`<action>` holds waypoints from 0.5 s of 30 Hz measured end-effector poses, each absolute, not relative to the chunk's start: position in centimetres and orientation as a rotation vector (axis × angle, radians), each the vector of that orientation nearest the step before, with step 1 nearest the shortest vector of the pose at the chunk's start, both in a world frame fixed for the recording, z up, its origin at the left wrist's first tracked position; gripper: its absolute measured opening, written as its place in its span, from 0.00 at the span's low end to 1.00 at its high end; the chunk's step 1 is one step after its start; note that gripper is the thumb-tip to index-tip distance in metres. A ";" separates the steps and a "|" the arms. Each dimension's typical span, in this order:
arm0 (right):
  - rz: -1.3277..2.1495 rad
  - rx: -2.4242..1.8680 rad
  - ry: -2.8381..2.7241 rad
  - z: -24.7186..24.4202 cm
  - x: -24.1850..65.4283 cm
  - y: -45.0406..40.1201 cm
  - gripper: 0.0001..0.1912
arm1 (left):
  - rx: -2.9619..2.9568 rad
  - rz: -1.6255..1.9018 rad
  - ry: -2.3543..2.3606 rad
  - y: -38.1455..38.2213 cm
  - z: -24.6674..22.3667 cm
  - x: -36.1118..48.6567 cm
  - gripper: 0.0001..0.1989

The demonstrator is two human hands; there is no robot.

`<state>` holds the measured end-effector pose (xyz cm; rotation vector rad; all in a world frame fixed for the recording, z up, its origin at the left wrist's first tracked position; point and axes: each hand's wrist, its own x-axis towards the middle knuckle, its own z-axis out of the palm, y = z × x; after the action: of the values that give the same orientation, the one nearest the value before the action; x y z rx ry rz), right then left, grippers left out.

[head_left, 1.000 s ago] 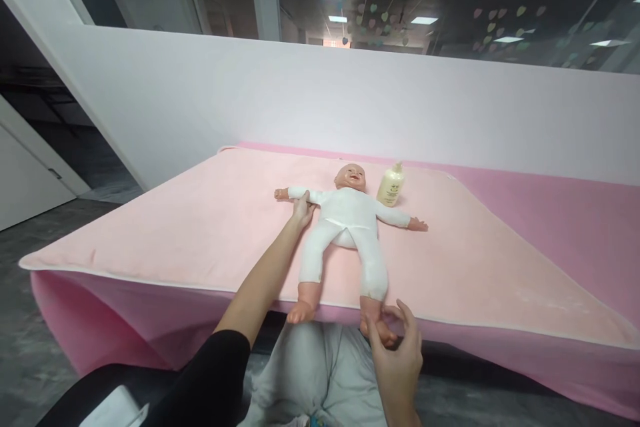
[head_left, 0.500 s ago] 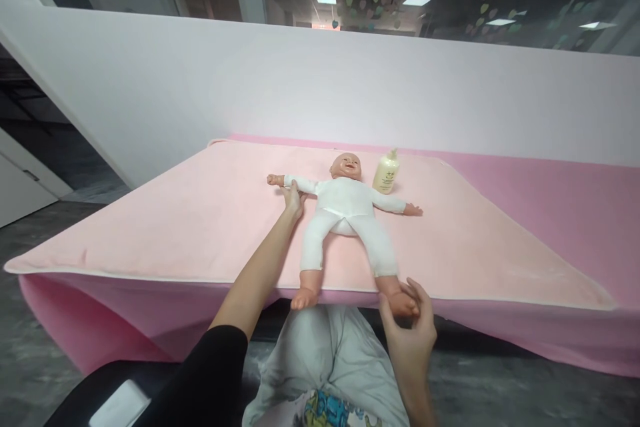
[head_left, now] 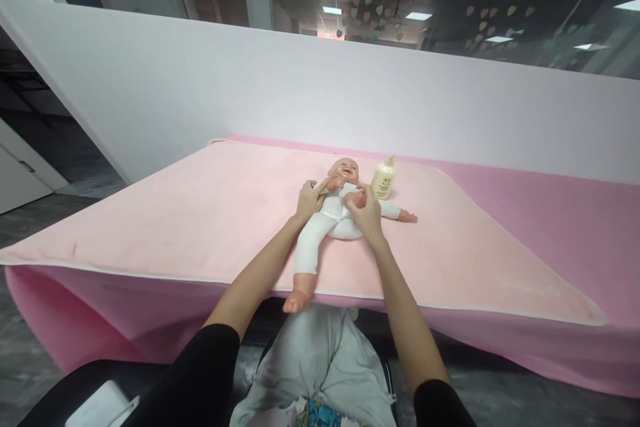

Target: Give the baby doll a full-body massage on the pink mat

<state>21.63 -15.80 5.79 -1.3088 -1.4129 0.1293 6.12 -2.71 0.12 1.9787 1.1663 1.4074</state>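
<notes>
A baby doll (head_left: 345, 230) in white lies on its back on a pale pink mat, its head toward the wall. My left hand (head_left: 309, 200) is closed on one doll arm, which is folded over the chest with the small hand (head_left: 335, 184) below the chin. One leg is bent up, and my right hand (head_left: 369, 215) grips its foot (head_left: 356, 199) above the doll's chest. The doll's hand and raised foot are close together; whether they touch I cannot tell. The other leg (head_left: 309, 247) stretches over the front edge, and the other arm (head_left: 395, 209) lies outward.
Beside the doll's head stands a pale yellow pump bottle (head_left: 383, 179). The pale pink mat (head_left: 200, 227) covers a table draped in darker pink cloth (head_left: 560, 227). A white wall (head_left: 310, 93) rises behind. At lower left sits a white object (head_left: 103, 407).
My right hand has brought the doll's foot from the front edge up to its chest. My left hand has folded the outstretched doll arm inward over the chest.
</notes>
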 end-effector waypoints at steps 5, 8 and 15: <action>0.151 -1.260 -1.424 6.4 22.1 -17.8 0.17 | 1.903 1.440 1.154 -2.7 -0.5 5.2 0.28; 0.017 -1.315 -1.248 3.9 21.9 -24.6 0.16 | 1.547 1.590 1.233 -2.1 -1.0 4.7 0.29; 0.088 -1.518 -1.040 -2.1 21.4 -33.8 0.15 | 1.064 1.828 1.213 -0.2 -1.7 4.7 0.31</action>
<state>21.43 -33.82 -2.05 -1.5181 -1.0405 0.0882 4.67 -0.21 -1.72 1.0636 1.2132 1.8285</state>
